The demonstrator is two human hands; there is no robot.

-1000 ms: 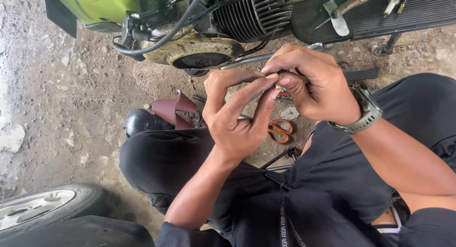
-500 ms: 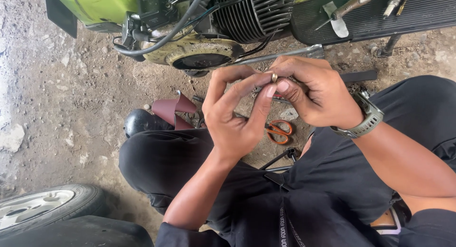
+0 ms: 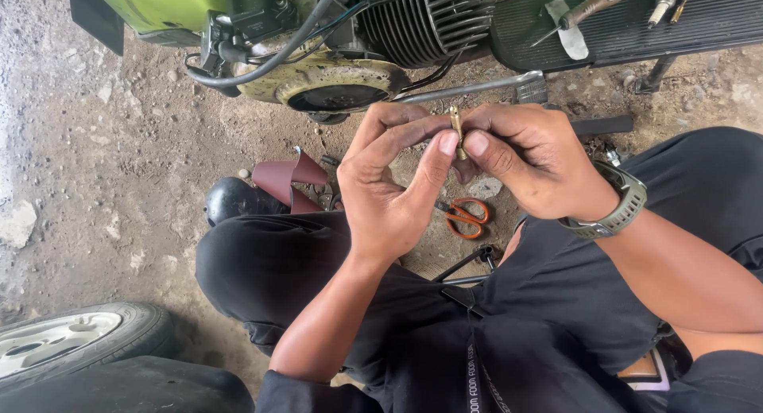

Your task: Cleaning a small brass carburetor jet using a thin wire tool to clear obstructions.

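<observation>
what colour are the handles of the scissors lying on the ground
Orange: the scissors show in the head view, on the ground below the hands.

I have one view only, from the camera on the wearer's head, tilted steeply down over the lap so it faces the dirt ground (image 3: 95,143) ahead of the crouched legs. It sits close: the left hand (image 3: 389,190) and right hand (image 3: 532,162) fill the middle of my picture. The green scooter (image 3: 159,3) with its engine runs along the top edge, farthest off, and a car tyre (image 3: 75,341) cuts the bottom left corner. No second view shares any of this
</observation>
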